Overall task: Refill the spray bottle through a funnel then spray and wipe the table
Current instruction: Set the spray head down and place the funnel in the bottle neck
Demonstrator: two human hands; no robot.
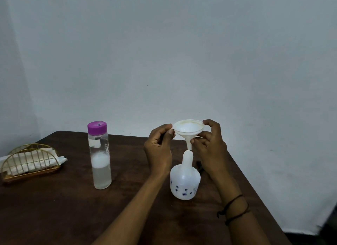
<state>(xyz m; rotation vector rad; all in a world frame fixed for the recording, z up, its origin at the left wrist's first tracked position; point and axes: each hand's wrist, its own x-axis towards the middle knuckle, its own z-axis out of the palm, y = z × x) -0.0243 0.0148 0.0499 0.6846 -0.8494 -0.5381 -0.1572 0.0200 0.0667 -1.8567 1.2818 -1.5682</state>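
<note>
White plastic funnel (pixel 188 130), pinched at its rim by left hand (pixel 159 147) and right hand (pixel 209 144), hangs just above the open spray bottle (pixel 185 179) neck on the surface (pixel 73 208); next, seat its spout squarely.

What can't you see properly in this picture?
- Head view: the dark thing on the table is mostly hidden behind the right hand.
- The spray bottle is opaque, so its fill level is hidden.
- The writing on the water bottle is too small to read.
</note>
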